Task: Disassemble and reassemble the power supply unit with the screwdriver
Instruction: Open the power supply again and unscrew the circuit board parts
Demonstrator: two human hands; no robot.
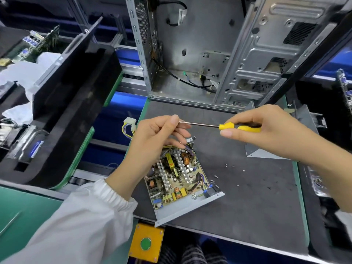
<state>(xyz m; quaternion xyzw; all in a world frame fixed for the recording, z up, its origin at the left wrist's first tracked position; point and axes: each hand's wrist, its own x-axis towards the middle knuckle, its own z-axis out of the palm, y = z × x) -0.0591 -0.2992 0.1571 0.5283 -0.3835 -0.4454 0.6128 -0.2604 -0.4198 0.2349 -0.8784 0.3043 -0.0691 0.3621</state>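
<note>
The opened power supply unit (179, 180) lies on the dark mat (247, 197), its circuit board bare in a grey metal tray. My right hand (266, 130) grips the yellow handle of the screwdriver (226, 126), held level above the unit. My left hand (158, 136) pinches the tip of the screwdriver's metal shaft between thumb and fingers. Whether a screw sits at the tip is hidden by my fingers. Several small loose screws (226, 165) lie on the mat to the right of the unit. The unit's grey cover (266, 153) lies under my right wrist.
An empty computer case (200, 54) stands open at the back of the mat. A black tray (62, 115) with parts sits at the left. The unit's cable with a white connector (129, 124) hangs off the mat's left edge. A yellow box with a green button (145, 242) is at the front.
</note>
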